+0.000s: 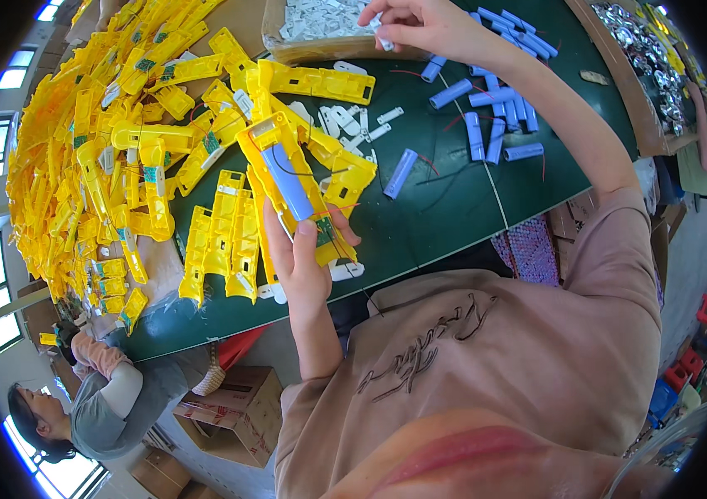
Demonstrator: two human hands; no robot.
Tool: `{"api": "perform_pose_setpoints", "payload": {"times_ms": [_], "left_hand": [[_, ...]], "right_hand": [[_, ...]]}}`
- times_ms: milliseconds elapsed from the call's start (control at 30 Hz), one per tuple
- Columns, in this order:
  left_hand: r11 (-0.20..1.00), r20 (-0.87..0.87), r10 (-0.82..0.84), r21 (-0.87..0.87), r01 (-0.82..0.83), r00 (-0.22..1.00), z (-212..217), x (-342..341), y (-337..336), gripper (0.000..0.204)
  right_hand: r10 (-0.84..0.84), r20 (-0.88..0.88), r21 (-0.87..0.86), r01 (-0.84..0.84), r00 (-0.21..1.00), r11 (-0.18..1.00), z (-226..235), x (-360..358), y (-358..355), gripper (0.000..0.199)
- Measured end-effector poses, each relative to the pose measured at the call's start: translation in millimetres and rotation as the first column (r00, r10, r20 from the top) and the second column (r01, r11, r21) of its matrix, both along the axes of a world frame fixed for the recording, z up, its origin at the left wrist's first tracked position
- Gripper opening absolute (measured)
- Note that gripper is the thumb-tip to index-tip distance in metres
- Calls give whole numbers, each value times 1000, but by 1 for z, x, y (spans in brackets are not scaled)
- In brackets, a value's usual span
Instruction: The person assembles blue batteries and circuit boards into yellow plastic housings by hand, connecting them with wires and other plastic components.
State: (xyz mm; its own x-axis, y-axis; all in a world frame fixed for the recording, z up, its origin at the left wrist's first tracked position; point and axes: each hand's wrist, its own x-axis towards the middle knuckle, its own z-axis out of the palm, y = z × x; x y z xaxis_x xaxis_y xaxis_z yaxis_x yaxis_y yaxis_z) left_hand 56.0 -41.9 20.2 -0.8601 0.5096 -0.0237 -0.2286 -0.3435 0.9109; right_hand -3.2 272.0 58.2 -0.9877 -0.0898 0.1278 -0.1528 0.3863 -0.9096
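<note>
My left hand [302, 264] grips a yellow plastic housing [258, 170], tilted with its hollow side up. Inside the housing lies a blue cylindrical battery cell [288, 183]. Thin dark and red wires and a small green circuit board [325, 230] show near my left thumb. Farther off, my right hand [421, 27] is raised over the near right corner of a cardboard box [324, 55] full of small white plastic pieces [327, 21]. Its fingertips pinch a small white plastic piece [384, 40], whose exact shape is partly hidden.
A large heap of yellow housings [62, 191] covers the table's left side. Wired blue cells [499, 96] lie right on the green tabletop [445, 218], flat white parts [343, 122] mid-table. A bin of shiny metal parts [629, 50] borders it. Other people [108, 424] work nearby.
</note>
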Motion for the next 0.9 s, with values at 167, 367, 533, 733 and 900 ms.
{"api": "perform_pose_setpoints", "payload": {"times_ms": [167,367,533,733,900], "left_hand": [[996,12,64,-69,-63,998,6,17,4,45],[997,-29,38,-61,-40,999,15,33,5,44],[1000,-48,-1,3,1,999,16,43,-2,46],[1000,-47,6,-25,-8,999,18,47,-3,47],[999,-32,15,-37,-16,999,20,49,0,44]], "right_hand": [[-6,6,-268,7,1000,963,13,46,-23,19],[-49,-11,-243,45,999,969,26,81,-50,21],[-54,-113,-137,38,992,990,14,97,-54,14],[-49,48,-208,58,998,976,-1,109,-50,10],[-24,-84,-393,-11,996,919,4,130,-64,14]]}}
